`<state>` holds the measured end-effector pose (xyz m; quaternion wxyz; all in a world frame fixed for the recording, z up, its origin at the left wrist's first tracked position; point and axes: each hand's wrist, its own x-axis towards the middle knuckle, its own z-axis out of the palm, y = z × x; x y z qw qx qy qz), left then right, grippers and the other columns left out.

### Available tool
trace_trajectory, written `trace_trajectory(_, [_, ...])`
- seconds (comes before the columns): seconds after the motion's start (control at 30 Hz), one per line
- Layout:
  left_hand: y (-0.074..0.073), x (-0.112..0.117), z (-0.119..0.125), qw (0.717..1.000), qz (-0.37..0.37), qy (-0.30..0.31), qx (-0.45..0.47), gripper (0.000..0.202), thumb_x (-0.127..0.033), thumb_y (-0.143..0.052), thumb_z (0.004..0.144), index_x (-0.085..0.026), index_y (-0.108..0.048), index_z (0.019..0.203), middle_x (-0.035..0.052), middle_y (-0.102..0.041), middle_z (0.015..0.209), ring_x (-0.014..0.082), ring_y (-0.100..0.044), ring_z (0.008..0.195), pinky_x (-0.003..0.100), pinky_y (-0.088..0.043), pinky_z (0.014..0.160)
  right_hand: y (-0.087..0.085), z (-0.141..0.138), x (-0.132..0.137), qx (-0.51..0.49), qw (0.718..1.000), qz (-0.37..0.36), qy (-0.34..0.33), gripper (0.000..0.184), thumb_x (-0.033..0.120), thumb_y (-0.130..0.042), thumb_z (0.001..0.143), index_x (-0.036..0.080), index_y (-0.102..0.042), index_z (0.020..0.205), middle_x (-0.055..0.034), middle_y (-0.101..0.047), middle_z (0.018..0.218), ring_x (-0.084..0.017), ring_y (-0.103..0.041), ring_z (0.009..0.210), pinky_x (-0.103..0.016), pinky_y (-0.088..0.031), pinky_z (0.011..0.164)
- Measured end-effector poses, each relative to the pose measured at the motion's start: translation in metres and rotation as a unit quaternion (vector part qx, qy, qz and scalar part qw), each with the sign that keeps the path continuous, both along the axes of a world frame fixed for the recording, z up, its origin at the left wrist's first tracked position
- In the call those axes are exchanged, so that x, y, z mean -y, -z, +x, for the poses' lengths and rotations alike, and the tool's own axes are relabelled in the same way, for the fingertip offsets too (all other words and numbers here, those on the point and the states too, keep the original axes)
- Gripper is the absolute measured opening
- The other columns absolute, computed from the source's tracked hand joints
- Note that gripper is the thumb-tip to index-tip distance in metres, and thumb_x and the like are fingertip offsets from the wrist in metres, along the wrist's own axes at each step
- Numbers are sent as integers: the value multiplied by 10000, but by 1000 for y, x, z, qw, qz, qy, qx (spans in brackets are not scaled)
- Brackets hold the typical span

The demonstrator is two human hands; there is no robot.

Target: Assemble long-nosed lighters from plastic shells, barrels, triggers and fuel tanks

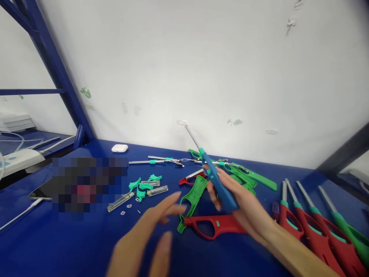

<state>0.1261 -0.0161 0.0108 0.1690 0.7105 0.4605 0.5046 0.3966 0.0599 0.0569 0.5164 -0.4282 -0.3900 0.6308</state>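
Blue-handled utility lighter [219, 181] is sitting in the right hand [235, 190], metal tube [192, 136] angling up toward the wall [161, 69].
Fingers are wrapping the handle, in front of the red lighter body [226, 226]; I'd be keeping that grip snug but relaxed, tube pointing away from skin. Left hand [147, 231] is hovering alongside, blurry, thumb and fingers well parted, holding nothing I can see.

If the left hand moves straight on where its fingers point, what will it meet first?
The left hand would probably meet the nearest green shell first, though depth is unclear and it might pass above.
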Motion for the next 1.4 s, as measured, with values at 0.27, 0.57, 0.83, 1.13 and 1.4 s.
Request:
trace_trajectory(0.27, [2, -11, 70, 980, -132, 99, 115, 888, -398, -605, 1186, -532, -91, 1898, 57, -508, 1882, 362, -649, 1611, 573, -618, 1279, 27, -61, -10, -74, 997, 38, 0, 505, 492, -802, 1129, 226, -703, 1548, -116, -795, 1435, -289, -818, 1170, -529, -695, 1020])
trace_trajectory(0.57, [-2, -10, 68, 977, -119, 103, 145, 859, -336, -622, 1168, -569, -187, 1871, 50, -556, 1835, 392, -592, 1646, 709, -500, 1356, 32, -61, -2, -75, 994, 75, 7, 478, 421, -831, 1116, 234, -706, 1538, -122, -750, 1510, -302, -792, 1235, -532, -699, 1033])
trace_trajectory(0.83, [9, -16, 81, 980, -91, 115, 137, 842, -244, -624, 1127, -395, -286, 1883, 124, -544, 1842, 396, -555, 1684, 632, -505, 1375, 32, -50, -7, -80, 992, 100, 15, 474, 394, -839, 1110, 229, -705, 1534, -123, -744, 1516, -306, -790, 1245, -534, -703, 1030])
trace_trajectory(1.13, [19, -4, 79, 980, -83, 133, 121, 726, -393, -590, 1190, -424, -343, 1872, 78, -416, 1937, 388, -531, 1707, 594, -521, 1370, 40, -49, -10, -100, 991, 88, 34, 458, 413, -832, 1115, 222, -712, 1514, -117, -760, 1471, -292, -800, 1197, -509, -712, 991])
trace_trajectory(1.4, [11, -26, 70, 969, -122, 135, 168, 744, -324, -569, 1199, -437, -282, 1877, 121, -575, 1806, 359, -590, 1638, 642, -501, 1373, 46, -42, -10, -108, 988, 107, 21, 492, 436, -822, 1120, 232, -698, 1550, -131, -730, 1548, -317, -780, 1276, -554, -693, 1053])
